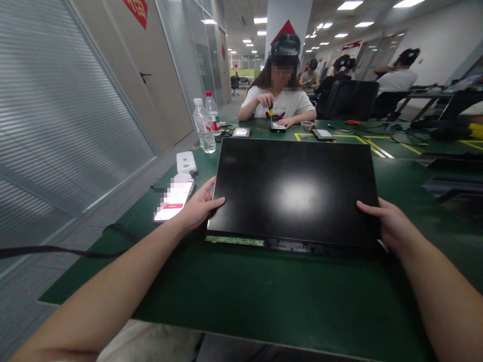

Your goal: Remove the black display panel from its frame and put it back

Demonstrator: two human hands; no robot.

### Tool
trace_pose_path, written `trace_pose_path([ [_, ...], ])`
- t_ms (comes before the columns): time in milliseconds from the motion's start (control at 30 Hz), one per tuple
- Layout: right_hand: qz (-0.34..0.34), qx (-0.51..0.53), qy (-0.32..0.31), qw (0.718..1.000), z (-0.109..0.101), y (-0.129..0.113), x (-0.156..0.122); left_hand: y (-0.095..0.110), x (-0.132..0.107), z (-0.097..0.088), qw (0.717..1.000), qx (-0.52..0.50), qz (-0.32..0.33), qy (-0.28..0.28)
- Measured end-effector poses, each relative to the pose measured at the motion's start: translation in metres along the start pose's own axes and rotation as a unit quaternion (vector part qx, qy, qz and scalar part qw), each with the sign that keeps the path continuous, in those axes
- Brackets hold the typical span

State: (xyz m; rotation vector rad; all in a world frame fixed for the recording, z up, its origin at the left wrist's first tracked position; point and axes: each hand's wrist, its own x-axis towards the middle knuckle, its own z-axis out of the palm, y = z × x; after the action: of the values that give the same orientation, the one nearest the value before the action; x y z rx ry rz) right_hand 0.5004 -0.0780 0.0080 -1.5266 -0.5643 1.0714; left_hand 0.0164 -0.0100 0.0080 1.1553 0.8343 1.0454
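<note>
Between my hands is a black, glossy LCD panel (264, 186), tilted up toward me, with a ceiling light reflected in it. Along its lower edge runs a strip with a green circuit board (234, 241). My left hand (202, 203) grips the left edge, thumb on the front and fingers behind. On the right edge, my right hand (392, 221) holds it the same way, its thumb lying on the screen and its other fingers mostly hidden.
A lit phone (175, 201), a white power bank (186, 162) and two water bottles (204, 128) are at the left of the green table (264, 301). Across it, a person (279, 95) works with a screwdriver (270, 111) on a hard drive (278, 126). Dark panels (453, 188) lie right.
</note>
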Motion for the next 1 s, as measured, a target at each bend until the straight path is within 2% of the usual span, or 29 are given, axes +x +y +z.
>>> trace_pose_path([
  [367,-0.005,-0.006,-0.036,0.999,-0.004,0.003,0.004,-0.002,0.002,-0.001,1.000,-0.001,0.005,0.012],
  [833,0.017,-0.013,0.013,1.000,0.009,-0.006,-0.009,-0.001,0.001,-0.001,1.000,0.010,-0.008,0.023],
  [1000,0.010,-0.016,0.006,1.000,0.009,-0.004,-0.008,-0.002,0.002,-0.002,1.000,0.008,-0.006,0.021],
])
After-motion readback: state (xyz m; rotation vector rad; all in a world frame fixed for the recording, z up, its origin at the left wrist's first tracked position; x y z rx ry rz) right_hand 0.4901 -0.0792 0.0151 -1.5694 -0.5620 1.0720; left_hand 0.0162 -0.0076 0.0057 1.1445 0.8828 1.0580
